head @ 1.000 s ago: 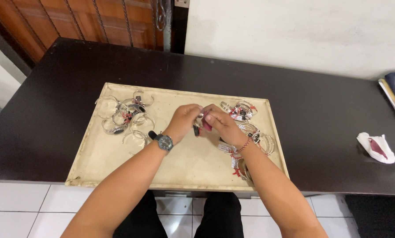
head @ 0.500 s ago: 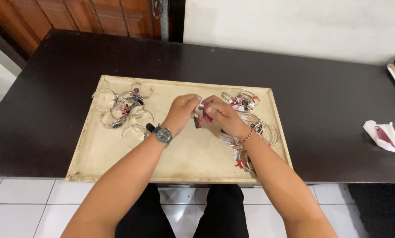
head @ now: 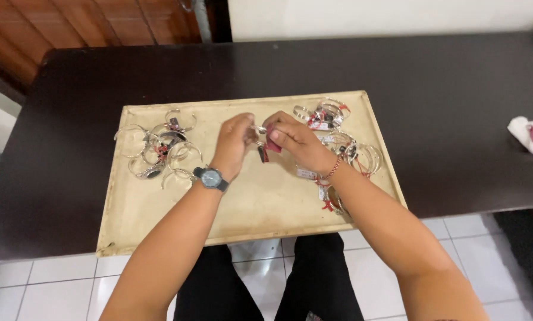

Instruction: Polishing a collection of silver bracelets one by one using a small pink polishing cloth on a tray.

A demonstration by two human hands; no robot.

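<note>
Both hands stay together over the tan tray [head: 159, 232] as before: the left hand [head: 234, 142] and right hand [head: 293, 139] keep their fingers pinched on one silver bangle [head: 259, 128] (its dark red tag [head: 272, 146] hangs below), so the work on it goes on.

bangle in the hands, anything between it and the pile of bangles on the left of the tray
Nothing visible. The bangle sits pinched between left hand and right hand; only bare tray lies between it and the left pile.
</note>
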